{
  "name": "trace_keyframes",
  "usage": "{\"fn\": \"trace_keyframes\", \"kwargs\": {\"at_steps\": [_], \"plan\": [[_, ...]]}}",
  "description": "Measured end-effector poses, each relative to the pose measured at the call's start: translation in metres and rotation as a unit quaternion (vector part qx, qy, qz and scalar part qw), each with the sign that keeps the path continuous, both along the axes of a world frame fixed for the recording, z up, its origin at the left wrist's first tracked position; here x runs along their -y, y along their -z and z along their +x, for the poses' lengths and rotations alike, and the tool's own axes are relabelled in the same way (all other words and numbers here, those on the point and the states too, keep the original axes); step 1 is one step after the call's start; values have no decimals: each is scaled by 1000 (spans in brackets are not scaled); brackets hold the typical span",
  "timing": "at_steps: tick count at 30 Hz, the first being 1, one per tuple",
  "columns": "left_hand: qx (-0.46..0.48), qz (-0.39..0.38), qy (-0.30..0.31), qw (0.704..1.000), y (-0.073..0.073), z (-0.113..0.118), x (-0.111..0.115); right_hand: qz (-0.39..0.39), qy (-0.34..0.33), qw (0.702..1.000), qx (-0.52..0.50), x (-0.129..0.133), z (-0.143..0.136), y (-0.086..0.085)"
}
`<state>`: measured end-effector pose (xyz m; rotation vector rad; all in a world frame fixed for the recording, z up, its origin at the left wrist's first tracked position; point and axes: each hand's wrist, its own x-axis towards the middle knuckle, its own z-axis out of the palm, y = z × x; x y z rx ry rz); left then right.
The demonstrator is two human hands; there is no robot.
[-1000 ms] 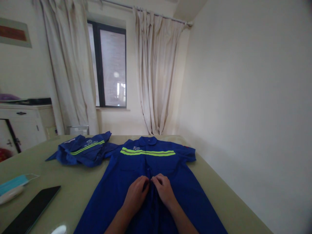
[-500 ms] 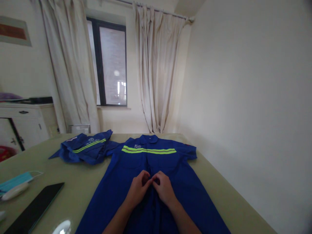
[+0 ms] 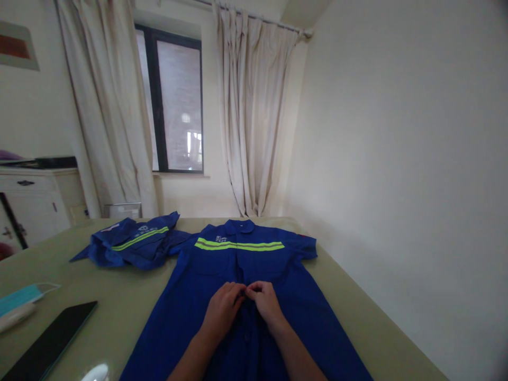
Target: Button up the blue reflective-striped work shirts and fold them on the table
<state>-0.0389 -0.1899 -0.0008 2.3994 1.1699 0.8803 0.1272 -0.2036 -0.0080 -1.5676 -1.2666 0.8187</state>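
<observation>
A blue short-sleeved work shirt lies spread out front side up, collar at the far end, with a yellow-green reflective stripe across its chest. Over the middle of its front opening, my left hand pinches the cloth of the front edge. My right hand meets it there, thumb and forefinger pressed together on the same edge. The fingertips of both hands almost touch. They cover whatever small part of the edge lies between them, so I cannot make out a button.
A second blue garment with the same stripe lies bunched at the far left, against the shirt's sleeve. A blue face mask, a white object and a dark flat panel lie on the greenish table. A wall stands on the right.
My left hand's fingers have turned over and closed further at the front edge. My right hand keeps its pinch. The whole view has shifted slightly, and the shirt lies as before.
</observation>
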Motion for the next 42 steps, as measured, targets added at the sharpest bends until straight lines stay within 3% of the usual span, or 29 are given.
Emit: {"fn": "trace_keyframes", "kwargs": {"at_steps": [2,5,16,24,33,42], "plan": [[-51,59,-9,997,-1,2,4,-2,-5,1000,4,-2,1,3],[-101,81,-35,991,-2,4,5,3,-22,1000,12,-3,5,2],[-70,-40,-30,996,4,-1,-2,55,-32,995,80,8,2,-6],[-86,-48,-28,995,-4,0,2,64,-9,982,179,10,-3,-3],[-79,-70,-56,993,-13,1,3,35,-17,980,193,13,-5,-13],[-109,-35,-75,991,-16,4,-2,52,-99,951,287,7,-1,-27]]}}
